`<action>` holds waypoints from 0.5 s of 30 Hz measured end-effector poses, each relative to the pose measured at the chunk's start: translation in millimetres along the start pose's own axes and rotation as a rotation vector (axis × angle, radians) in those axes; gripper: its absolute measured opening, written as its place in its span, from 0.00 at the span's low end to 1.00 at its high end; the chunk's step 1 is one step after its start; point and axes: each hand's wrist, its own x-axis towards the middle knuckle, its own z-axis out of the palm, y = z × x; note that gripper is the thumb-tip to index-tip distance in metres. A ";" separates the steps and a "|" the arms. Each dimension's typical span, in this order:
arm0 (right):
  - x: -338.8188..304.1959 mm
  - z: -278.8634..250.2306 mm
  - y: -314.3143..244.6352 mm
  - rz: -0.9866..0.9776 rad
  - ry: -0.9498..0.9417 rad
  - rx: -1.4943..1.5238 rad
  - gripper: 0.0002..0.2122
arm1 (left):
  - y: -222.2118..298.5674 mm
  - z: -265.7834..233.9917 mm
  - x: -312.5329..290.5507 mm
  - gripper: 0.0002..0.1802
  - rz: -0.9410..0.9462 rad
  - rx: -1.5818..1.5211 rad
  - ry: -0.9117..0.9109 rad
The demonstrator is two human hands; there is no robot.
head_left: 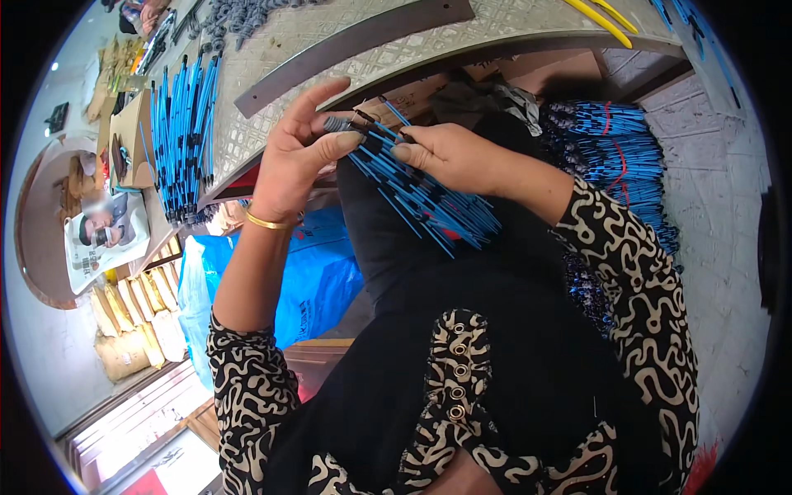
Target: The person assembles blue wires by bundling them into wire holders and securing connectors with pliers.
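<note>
My right hand [450, 153] grips a bundle of thin blue cables [429, 202] that fans out down over my black lap. My left hand [297, 153], with a gold bangle at the wrist, pinches the grey and black plug end [338, 124] of one cable at the top of the bundle, between thumb and fingertips. Both hands are held just below the edge of a patterned metal work table [330, 66].
A row of blue cables [183, 132] lies on the table's left part, beside a cardboard box [132, 132]. A dark metal strip [355, 45] crosses the table. Tied blue cable bundles [615, 153] are stacked at my right. A blue bag [309, 272] and tan sacks [136, 322] sit at lower left.
</note>
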 end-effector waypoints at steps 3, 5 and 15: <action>-6.5 6.2 -5.5 0.011 0.097 -0.072 0.18 | -14.0 12.3 -5.6 0.23 -0.008 -0.124 0.091; -9.0 9.8 -9.5 0.051 0.126 -0.123 0.17 | -26.5 26.7 -10.0 0.21 -0.013 -0.243 0.205; -17.6 21.8 -26.8 0.058 0.241 -0.305 0.12 | -31.9 45.6 -15.9 0.16 0.137 0.307 0.345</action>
